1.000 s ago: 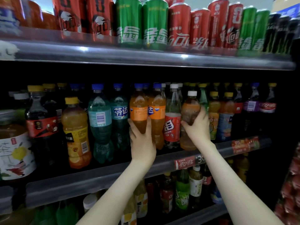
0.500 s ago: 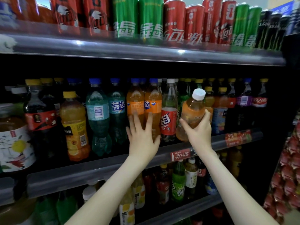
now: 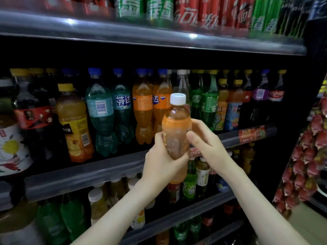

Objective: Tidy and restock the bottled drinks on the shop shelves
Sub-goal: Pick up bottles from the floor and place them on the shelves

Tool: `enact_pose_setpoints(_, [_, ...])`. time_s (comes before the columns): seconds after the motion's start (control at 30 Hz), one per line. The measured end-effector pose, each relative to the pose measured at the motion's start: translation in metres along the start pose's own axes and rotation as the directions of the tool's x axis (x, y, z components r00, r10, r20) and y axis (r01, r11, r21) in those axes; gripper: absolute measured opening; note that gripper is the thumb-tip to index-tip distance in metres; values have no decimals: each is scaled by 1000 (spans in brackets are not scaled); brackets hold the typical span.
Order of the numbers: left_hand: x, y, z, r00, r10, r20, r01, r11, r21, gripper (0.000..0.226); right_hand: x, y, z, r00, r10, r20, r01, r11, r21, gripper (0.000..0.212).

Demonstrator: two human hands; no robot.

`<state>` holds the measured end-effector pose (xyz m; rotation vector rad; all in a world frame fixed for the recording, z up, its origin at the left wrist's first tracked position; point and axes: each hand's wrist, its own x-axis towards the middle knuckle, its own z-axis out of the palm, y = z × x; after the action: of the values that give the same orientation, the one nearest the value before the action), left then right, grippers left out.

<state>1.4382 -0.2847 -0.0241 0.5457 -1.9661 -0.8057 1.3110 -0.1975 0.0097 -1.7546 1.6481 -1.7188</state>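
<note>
Lower half of the frame: two bare forearms reaching up from the bottom edge towards the centre. At centre, left hand [image 3: 159, 160] wrapped round the lower body of the orange drink bottle [image 3: 177, 131], fingers curled under and behind it. Right hand [image 3: 207, 145] gripping the same bottle from the right, thumb pressed on its front, fingers hidden behind. Bottle held nearly upright, white cap on top, in the air in front of the shelves and resting on none of them. Just behind the hands, the clear rail of the middle shelf [image 3: 79, 177] crossing the frame from lower left to mid right, with a red price strip [image 3: 251, 133] at its right end. On that shelf, left to right: a dark cola bottle [image 3: 31, 117], a yellow-capped juice bottle [image 3: 74, 121], two teal bottles [image 3: 100, 112], two orange Fanta bottles [image 3: 143, 110], a clear white-capped bottle [image 3: 182, 82] directly behind the held one, then green Sprite bottles [image 3: 208, 103] and more mixed drinks. Below the rail, lower shelves with smaller bottles [image 3: 190, 183], partly hidden by the arms. At the right edge, red packets [image 3: 304, 165] hanging in rows. Farthest up, along the top of the frame, red and green cans [image 3: 185, 13] lined up on the upper shelf, blurred.
</note>
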Motion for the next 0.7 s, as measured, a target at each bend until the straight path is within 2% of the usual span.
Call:
enact_pose_setpoints(0.07, [3,-1,-2,998,-57,-22,56,997,-52,65,5,14,-9,990,66,-123,-70,997,-28,36])
enact_pose_setpoints(0.17, [12,1,-8,989,-145,-40,138,981,-136,64,13,36,-20,941,156,-299,-229,946,-228,48])
enact_pose_setpoints(0.27, [18,-1,-12,983,-177,-37,169,973,-155,67,22,48,-29,908,193,-372,-314,902,-297,56])
enact_pose_setpoints(0.33, [18,-3,-11,981,-191,-30,184,970,-159,69,25,42,-29,907,198,-373,-298,925,-236,54])
enact_pose_setpoints(0.47, [2,-8,-10,980,-168,107,180,978,-104,64,18,16,-10,996,58,-73,-67,989,-130,48])
enact_pose_setpoints(0.57, [-25,-21,-6,963,-161,218,155,987,41,61,5,3,0,997,-73,-2,73,989,-127,33])
enact_pose_setpoints(0.63, [-48,-33,-3,942,-185,278,157,980,120,60,-4,3,2,996,-28,83,39,991,-132,19])
enact_pose_setpoints(0.7, [-73,-49,-2,914,-248,322,201,964,172,64,-15,12,5,963,103,250,-67,986,-152,11])
